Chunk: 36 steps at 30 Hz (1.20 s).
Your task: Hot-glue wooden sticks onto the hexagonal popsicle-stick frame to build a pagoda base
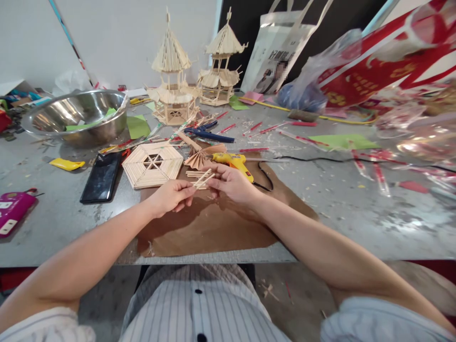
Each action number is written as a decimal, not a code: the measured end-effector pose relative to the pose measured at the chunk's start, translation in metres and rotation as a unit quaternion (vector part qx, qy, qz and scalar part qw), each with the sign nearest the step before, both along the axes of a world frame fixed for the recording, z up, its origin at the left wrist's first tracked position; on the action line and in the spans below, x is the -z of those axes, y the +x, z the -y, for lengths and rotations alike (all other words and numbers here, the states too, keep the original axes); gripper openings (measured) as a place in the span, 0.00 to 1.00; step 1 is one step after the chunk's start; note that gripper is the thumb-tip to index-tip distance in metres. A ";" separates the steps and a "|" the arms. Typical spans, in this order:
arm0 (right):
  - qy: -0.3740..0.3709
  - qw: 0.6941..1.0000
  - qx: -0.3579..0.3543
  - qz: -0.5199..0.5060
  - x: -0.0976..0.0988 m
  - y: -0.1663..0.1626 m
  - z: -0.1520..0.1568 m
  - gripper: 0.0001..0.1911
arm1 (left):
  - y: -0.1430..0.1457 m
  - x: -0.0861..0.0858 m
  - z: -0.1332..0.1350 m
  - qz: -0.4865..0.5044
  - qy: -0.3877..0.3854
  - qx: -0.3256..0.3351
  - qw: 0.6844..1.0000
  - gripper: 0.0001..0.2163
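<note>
Between my two hands is a small bundle of thin pale wooden sticks point(204, 179), tilted up to the right. My left hand point(174, 195) pinches its lower left end with thumb and fingers. At the other end, my right hand point(230, 183) closes on the same sticks. More short sticks point(194, 174) lie just behind them on the brown sheet point(213, 232). A hexagonal stick panel point(153, 164) with a spoked opening lies left of these. Beyond my right hand rests a yellow glue gun point(235, 164), beside a folded brown paper fan point(196, 157).
Two stick pagoda models point(173, 90) stand at the back. To the left are a steel bowl point(114, 126), a black phone point(100, 178), a yellow cutter point(67, 164) and a purple box point(16, 211). Blue-handled pliers point(210, 133) lie behind the panel. A black cord point(320, 160) crosses rightward.
</note>
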State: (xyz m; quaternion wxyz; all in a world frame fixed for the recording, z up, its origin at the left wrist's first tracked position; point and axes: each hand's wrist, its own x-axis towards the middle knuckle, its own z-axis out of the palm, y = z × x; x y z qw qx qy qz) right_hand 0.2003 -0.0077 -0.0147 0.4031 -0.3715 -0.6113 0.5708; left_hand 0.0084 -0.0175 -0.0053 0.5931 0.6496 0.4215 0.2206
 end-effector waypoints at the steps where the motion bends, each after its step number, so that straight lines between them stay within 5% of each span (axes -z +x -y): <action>1: -0.008 1.000 0.001 -0.020 0.000 -0.001 0.001 0.23 | 0.000 0.000 0.001 0.000 -0.001 0.009 1.000 0.12; 11: -0.041 0.992 0.039 -0.110 -0.005 -0.004 0.005 0.18 | 0.000 -0.001 0.003 0.018 -0.010 0.021 1.000 0.15; 20: -0.033 0.992 0.075 -0.093 -0.006 -0.005 0.006 0.19 | 0.002 -0.003 0.004 -0.004 -0.048 -0.008 0.999 0.13; 30: -0.029 0.988 0.118 -0.100 -0.008 0.001 0.000 0.18 | -0.001 -0.003 0.000 0.122 -0.143 -0.025 0.982 0.12; 36: -0.013 0.986 0.131 -0.100 -0.007 0.001 0.000 0.18 | 0.001 -0.002 0.000 0.081 -0.114 -0.023 0.990 0.10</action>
